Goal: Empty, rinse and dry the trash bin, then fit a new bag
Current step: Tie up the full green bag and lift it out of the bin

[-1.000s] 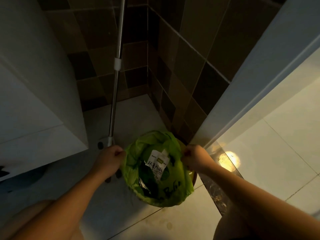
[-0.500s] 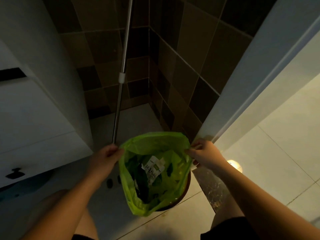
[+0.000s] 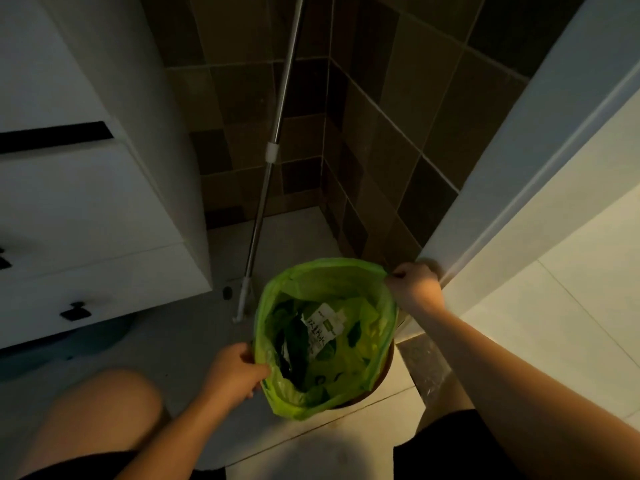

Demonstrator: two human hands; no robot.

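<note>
The green trash bag (image 3: pixel 346 285) gapes open, its mouth stretched wide, holding a white printed packet (image 3: pixel 323 325) and dark scraps. Under its lower right edge shows the brown bin (image 3: pixel 382 377) rim.

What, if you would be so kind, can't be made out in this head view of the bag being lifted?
- Trash bin: only a brown sliver shows; the green bag covers the rest.
- Bag contents: dark and dim; only a white printed packet shows, its print too small to read.
- Mop pole: top cut off by the frame edge.
- Left hand and right hand: fingertips hidden in the bag rim.
</note>
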